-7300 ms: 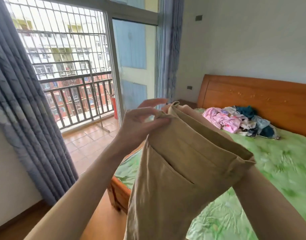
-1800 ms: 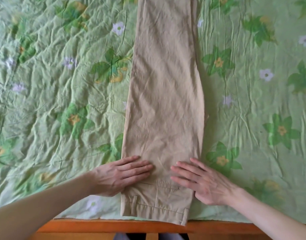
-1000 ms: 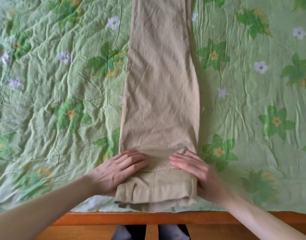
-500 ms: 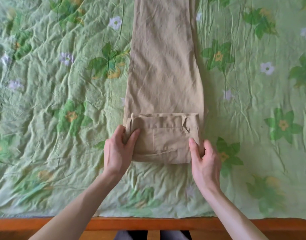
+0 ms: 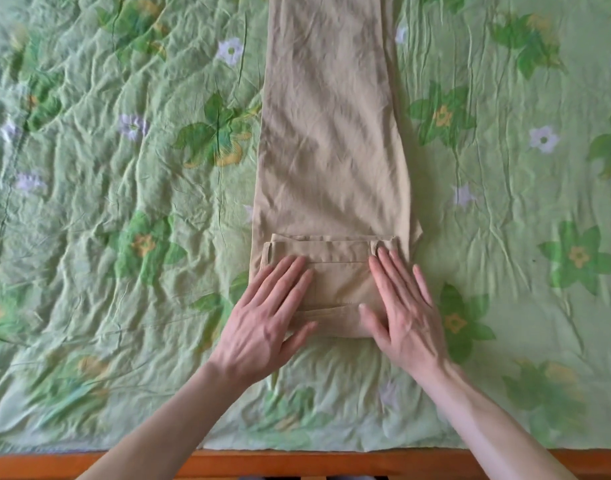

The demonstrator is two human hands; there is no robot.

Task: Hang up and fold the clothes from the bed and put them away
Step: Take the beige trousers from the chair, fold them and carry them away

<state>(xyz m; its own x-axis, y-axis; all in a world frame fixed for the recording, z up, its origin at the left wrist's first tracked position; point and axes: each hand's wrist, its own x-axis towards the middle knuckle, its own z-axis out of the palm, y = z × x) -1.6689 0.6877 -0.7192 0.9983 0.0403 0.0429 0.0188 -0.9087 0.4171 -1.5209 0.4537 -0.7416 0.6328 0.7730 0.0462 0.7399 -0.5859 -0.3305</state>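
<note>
A green bedsheet (image 5: 124,237) printed with leaves and small flowers covers the whole bed, wrinkled all over, and the orange wooden bed frame (image 5: 366,462) runs along the near edge of the head view. On the sheet lie the tan trousers (image 5: 331,133), stretched straight away from the person, the legs stacked one on the other and running out of sight at the top. Their waist end is folded over onto the legs, so a thick folded band (image 5: 335,275) with belt loops and a pocket seam faces up near the person.

The left hand (image 5: 266,323) rests flat on the left part of that band, fingers straight and spread a little; the right hand (image 5: 404,313) lies flat on the right part, its outer fingers reaching over the edge toward the sheet. Neither hand grips anything; both press palm-down. That pressing probably flattens the fold and keeps it square, so the next fold up the legs stays neat. Most of the trouser length is not yet folded.
</note>
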